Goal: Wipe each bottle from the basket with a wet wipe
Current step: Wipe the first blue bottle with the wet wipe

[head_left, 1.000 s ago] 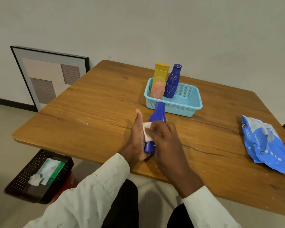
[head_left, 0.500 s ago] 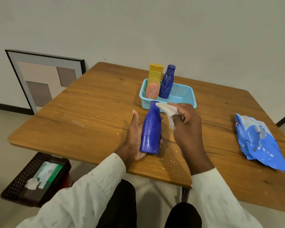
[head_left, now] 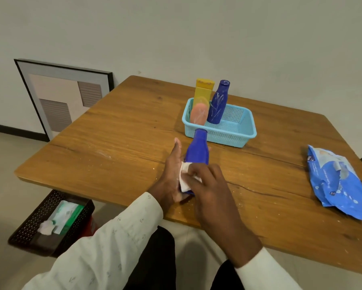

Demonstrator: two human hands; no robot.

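Note:
My left hand [head_left: 171, 176] holds a blue bottle [head_left: 197, 149] tilted away from me over the near part of the wooden table [head_left: 121, 147]. My right hand [head_left: 209, 189] presses a white wet wipe [head_left: 185, 178] against the bottle's lower body and hides its base. Behind it stands a light blue basket [head_left: 234, 130] holding a yellow bottle [head_left: 204, 91], a pink bottle [head_left: 199, 113] and a second blue bottle [head_left: 218, 102] smeared with white marks.
A blue wet-wipe pack [head_left: 339, 181] lies at the table's right side. On the floor at the left sits a black mesh tray [head_left: 29, 233] with a green packet and a crumpled wipe. A framed picture [head_left: 65, 95] leans on the wall.
My right hand, which had lifted the wipe up to the bottle's neck, has come back down to the lower body. The bottle leans further away from me.

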